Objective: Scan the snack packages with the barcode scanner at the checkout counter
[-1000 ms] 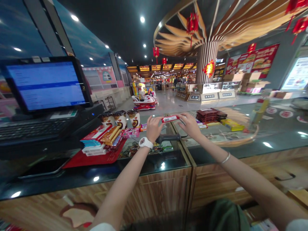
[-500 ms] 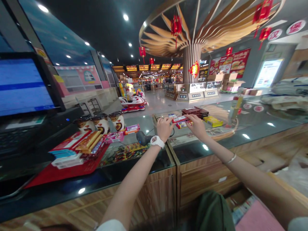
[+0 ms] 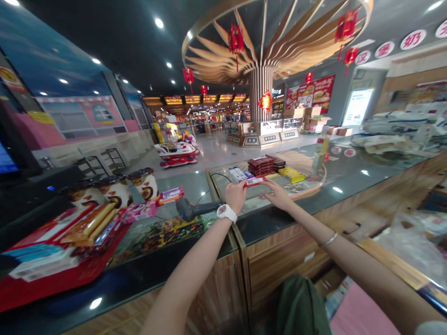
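Note:
Over the glass counter, my left hand [image 3: 235, 195] is closed on the left end of a slim red packet [image 3: 255, 181]. My right hand [image 3: 278, 194] is at the packet's right end, a fingertip against it and the other fingers apart. Just behind the packet lie white-and-purple packets [image 3: 238, 174] and a stack of dark red-brown packets [image 3: 261, 166]. A yellow packet [image 3: 292, 175] rests to the right of the stack. Left of my left wrist is a black handheld scanner [image 3: 190, 209].
On the left, three lidded cups [image 3: 144, 184] stand behind boxes and golden packets [image 3: 91, 224] on a red sheet [image 3: 66, 286]. A monitor [image 3: 14, 139] is at the far left edge. Plastic bags [image 3: 387, 132] lie at the right back.
The view has swung right, so the counter items appear further left. My right fingers have loosened and spread at the red packet's end. More of the packets behind shows.

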The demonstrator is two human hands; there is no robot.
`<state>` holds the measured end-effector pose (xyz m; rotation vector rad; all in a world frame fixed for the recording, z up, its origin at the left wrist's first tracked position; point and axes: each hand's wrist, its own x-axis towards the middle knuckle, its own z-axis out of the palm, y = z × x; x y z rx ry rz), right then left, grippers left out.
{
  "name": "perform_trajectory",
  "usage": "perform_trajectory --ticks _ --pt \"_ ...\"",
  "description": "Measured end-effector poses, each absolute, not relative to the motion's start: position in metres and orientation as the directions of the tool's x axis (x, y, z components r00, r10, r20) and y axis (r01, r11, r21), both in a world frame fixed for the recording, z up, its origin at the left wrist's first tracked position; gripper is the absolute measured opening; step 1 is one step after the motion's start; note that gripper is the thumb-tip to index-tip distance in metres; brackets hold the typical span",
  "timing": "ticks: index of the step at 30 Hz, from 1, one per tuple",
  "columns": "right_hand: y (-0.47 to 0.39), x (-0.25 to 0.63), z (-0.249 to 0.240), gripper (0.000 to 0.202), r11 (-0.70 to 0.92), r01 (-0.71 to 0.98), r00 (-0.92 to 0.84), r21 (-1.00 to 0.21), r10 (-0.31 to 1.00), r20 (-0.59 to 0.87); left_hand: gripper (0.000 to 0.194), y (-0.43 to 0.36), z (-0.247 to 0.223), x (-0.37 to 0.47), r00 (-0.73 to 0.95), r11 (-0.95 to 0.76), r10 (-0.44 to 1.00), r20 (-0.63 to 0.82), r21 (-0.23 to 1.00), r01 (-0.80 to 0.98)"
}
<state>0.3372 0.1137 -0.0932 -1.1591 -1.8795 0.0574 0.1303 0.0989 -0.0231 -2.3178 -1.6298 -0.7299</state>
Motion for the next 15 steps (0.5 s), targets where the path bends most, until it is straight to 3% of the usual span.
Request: perform_trajectory --ticks 8,15 --pt "0.118 0.341 -0.095 0.053 0.510 0.706 -0.198 -0.491 0.808 0.554 0.047 0.099 -0.038 0.135 0.358 -0.438 0.850 0.385 0.141 0.888" --pt "0.122 0.342 -0.099 0.055 0.501 0.715 -0.229 -0.488 0.827 0.513 0.043 0.100 -0.039 0.134 0.378 -0.434 0.870 0.315 0.129 0.891"
